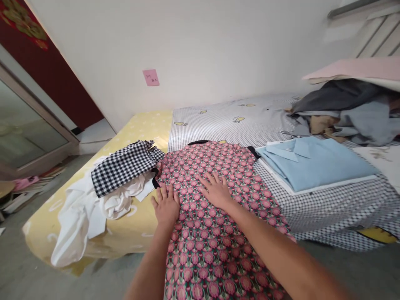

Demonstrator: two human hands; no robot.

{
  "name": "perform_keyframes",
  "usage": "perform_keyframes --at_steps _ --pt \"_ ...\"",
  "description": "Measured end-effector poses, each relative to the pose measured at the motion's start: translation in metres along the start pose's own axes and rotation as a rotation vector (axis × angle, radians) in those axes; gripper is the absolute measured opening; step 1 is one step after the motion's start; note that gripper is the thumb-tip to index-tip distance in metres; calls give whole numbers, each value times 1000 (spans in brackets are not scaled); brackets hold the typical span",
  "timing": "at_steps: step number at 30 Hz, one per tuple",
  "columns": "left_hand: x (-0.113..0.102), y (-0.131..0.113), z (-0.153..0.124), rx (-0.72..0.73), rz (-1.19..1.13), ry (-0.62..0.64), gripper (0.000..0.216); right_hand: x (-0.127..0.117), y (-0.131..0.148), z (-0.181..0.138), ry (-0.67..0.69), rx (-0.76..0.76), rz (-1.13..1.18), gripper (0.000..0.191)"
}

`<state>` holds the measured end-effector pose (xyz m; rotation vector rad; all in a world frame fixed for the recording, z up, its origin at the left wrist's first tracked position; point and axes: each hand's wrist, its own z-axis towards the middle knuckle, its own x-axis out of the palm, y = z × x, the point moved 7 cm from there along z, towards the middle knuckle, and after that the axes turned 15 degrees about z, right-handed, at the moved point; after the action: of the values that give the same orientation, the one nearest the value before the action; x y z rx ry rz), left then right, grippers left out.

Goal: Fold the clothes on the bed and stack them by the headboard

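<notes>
A pink floral-print garment with black trim (218, 166) lies spread flat on the bed and hangs over its near edge. My left hand (166, 205) rests palm down on the garment's left edge, fingers stretched out. My right hand (215, 190) lies flat on the middle of the garment, fingers spread. Neither hand holds anything.
A black-and-white checked garment (123, 166) and a crumpled white one (84, 208) lie to the left on the yellow sheet (125, 237). A folded light-blue shirt (315, 164) sits to the right on the checked sheet (328, 208). A clothes pile (346, 110) fills the far right. A pink note (151, 77) sticks on the wall.
</notes>
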<state>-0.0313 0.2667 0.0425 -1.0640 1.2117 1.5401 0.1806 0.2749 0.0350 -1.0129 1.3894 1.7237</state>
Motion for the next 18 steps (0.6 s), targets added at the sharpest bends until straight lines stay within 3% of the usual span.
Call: perform_keyframes --at_steps 6,11,18 --pt "0 -1 -2 -16 28 -27 55 2 -10 24 -30 82 3 57" --pt "-2 0 -4 -20 -6 -75 54 -2 -8 22 -148 59 9 54" --pt "-2 2 -5 -20 -100 -110 53 -3 -8 21 -170 41 -22 52"
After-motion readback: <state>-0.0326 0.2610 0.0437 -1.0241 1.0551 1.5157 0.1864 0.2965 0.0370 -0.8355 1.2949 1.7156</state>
